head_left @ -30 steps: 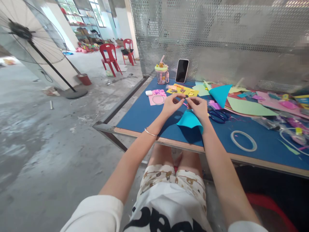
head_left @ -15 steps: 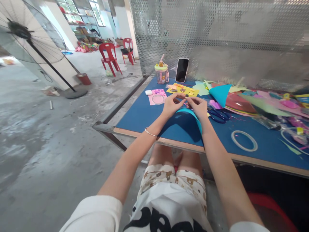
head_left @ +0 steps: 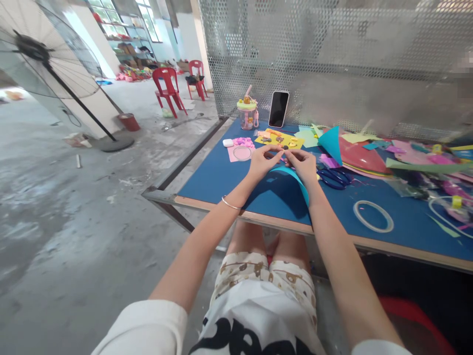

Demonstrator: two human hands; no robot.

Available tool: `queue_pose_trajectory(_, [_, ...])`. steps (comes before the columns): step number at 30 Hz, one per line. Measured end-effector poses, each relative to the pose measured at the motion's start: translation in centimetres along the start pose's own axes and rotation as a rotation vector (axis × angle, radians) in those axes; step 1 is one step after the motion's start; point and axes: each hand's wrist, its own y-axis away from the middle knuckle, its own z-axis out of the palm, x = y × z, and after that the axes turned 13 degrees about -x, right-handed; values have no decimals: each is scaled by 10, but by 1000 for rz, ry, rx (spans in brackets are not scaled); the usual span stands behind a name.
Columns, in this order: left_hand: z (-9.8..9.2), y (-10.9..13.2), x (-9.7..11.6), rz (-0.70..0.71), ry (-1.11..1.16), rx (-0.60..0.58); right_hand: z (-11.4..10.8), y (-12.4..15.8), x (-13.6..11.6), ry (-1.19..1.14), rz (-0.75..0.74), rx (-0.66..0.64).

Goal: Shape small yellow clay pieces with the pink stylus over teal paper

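Green paper (head_left: 428, 165) has shifted right. Left hand (head_left: 264, 160) and right hand (head_left: 302, 164) meet at the fingertips, pinching a small dark piece (head_left: 286, 147).

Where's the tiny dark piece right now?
In the head view, right of centre, the tiny dark piece is at the fingertips of the left hand and right hand, by the yellow sheet.

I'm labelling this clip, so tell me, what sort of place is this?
Probably a craft workshop in a bare industrial-looking building. A blue-topped table holds scissors and coloured sheets, a large standing fan is nearby, and loaded shelves stand in the background.
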Motion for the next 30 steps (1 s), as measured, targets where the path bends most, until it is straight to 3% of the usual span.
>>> queue_pose_trajectory(5, [0,-3,-5,-55,119,23,2,2,0,80,-95,-13])
queue_pose_trajectory(14, [-3,-6,-5,-136,271,-15,9,10,-1,630,-342,177])
queue_pose_trajectory(19, [-3,-6,-8,-128,298,-44,11,11,-3,675,-398,199])
queue_pose_trajectory(30, [-4,-7,-8,-135,284,-85,14,12,-7,679,-371,201])
